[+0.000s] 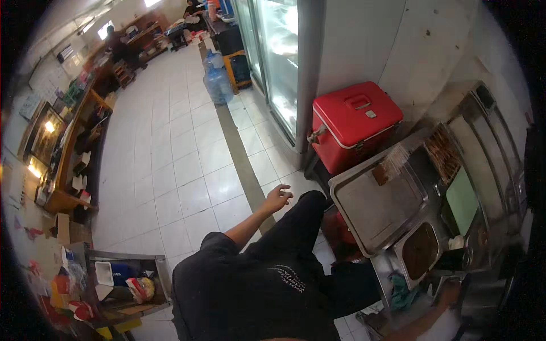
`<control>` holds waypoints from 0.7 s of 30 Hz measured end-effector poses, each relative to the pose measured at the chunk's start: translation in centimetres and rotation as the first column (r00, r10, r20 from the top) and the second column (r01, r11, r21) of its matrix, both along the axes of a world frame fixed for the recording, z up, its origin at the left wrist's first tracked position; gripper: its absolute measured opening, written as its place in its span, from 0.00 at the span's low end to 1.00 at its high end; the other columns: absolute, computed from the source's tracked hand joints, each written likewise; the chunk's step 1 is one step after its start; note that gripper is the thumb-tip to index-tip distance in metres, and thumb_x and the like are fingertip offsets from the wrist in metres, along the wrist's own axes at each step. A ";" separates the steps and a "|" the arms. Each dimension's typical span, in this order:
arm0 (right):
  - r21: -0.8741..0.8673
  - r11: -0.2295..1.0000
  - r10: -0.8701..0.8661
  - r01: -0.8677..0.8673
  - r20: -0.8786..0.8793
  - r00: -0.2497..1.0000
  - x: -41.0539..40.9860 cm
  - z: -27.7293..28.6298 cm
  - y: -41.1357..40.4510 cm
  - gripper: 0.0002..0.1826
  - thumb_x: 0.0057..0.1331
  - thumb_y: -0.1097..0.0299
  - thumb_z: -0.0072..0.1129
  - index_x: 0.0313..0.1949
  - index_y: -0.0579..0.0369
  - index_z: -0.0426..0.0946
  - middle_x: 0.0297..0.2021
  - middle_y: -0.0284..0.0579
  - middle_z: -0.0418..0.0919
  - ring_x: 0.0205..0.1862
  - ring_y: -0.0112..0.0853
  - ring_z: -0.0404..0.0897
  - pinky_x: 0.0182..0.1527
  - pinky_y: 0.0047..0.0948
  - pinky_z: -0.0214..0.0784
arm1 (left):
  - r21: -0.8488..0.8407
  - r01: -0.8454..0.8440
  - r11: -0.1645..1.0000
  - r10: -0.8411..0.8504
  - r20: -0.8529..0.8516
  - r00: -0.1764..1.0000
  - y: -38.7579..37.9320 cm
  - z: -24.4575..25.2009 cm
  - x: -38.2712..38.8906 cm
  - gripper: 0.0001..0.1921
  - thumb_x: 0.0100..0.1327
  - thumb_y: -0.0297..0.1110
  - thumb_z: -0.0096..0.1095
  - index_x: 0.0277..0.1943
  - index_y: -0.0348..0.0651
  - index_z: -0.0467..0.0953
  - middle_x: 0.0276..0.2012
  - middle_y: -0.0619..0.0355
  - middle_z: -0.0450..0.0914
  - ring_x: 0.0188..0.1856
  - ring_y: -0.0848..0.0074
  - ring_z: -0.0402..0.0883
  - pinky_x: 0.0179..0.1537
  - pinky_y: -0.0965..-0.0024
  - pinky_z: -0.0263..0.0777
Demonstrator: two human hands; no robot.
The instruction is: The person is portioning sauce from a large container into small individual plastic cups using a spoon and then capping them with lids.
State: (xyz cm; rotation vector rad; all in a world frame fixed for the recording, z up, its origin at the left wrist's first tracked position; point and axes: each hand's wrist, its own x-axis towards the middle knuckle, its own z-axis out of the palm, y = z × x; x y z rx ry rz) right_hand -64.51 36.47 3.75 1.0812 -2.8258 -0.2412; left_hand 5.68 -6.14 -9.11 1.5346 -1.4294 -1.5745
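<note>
My left hand (278,199) hangs over the tiled floor beside my raised knee, fingers loosely curled and apart, holding nothing. At the lower right, my right hand (450,294) reaches to a small metal container (441,283) on the steel counter; blur hides its fingers and any grip. Left of that hand lies a crumpled teal cloth (402,292). Above the cloth is a rectangular steel pan (420,251) with brown contents. A large metal tray (375,209) rests on the counter's near side, with a bundle of thin sticks (394,164) at its upper end.
A red cooler box (358,123) stands beyond the tray, next to a glass-door refrigerator (277,55). A green board (463,200) lies farther across the counter. Blue water jugs (218,85) stand on the floor. A shelf unit (128,255) holds packages behind me. Other people are far off.
</note>
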 end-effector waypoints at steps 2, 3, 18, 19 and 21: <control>-0.360 0.922 -0.137 0.142 0.040 0.990 2.1 1.4 -3.6 0.14 0.61 0.71 0.54 0.45 0.60 0.80 0.46 0.56 0.79 0.49 0.50 0.76 0.49 0.44 0.67 | -0.145 0.001 0.989 0.009 0.063 0.998 1.2 0.8 -0.5 0.18 0.67 0.36 0.56 0.58 0.41 0.71 0.43 0.53 0.84 0.35 0.73 0.83 0.39 0.69 0.77; -0.358 0.924 -0.135 0.138 0.035 0.990 1.6 1.5 -3.8 0.14 0.61 0.71 0.54 0.45 0.60 0.80 0.46 0.56 0.79 0.49 0.50 0.76 0.49 0.44 0.67 | -0.208 0.031 0.978 -0.027 0.022 0.999 1.5 0.5 -1.0 0.16 0.67 0.36 0.56 0.56 0.41 0.73 0.42 0.54 0.84 0.35 0.75 0.83 0.39 0.70 0.77; -0.980 0.181 -0.196 -0.085 -0.121 0.973 24.7 11.2 -7.7 0.10 0.66 0.69 0.60 0.41 0.64 0.76 0.35 0.43 0.81 0.36 0.29 0.80 0.42 0.28 0.74 | -0.831 0.176 0.528 -0.391 -0.054 0.919 9.2 15.5 -8.8 0.09 0.59 0.25 0.65 0.43 0.38 0.78 0.43 0.53 0.80 0.41 0.70 0.82 0.41 0.70 0.75; -0.988 0.143 -0.171 -0.063 -0.088 0.981 28.7 10.8 -7.9 0.11 0.66 0.68 0.60 0.41 0.63 0.74 0.33 0.44 0.80 0.35 0.31 0.79 0.40 0.28 0.75 | -0.862 0.211 0.461 -0.446 -0.020 0.895 9.7 17.3 -9.6 0.10 0.59 0.25 0.66 0.43 0.38 0.78 0.46 0.53 0.79 0.44 0.71 0.81 0.43 0.71 0.75; -0.996 -0.008 0.001 -0.085 -0.086 0.996 36.7 7.7 -9.1 0.11 0.67 0.68 0.58 0.41 0.61 0.69 0.33 0.46 0.76 0.32 0.32 0.78 0.36 0.28 0.76 | -0.577 0.369 0.729 -0.646 -0.403 0.648 11.7 20.1 -12.2 0.10 0.60 0.25 0.66 0.44 0.36 0.78 0.50 0.53 0.77 0.49 0.72 0.78 0.48 0.72 0.73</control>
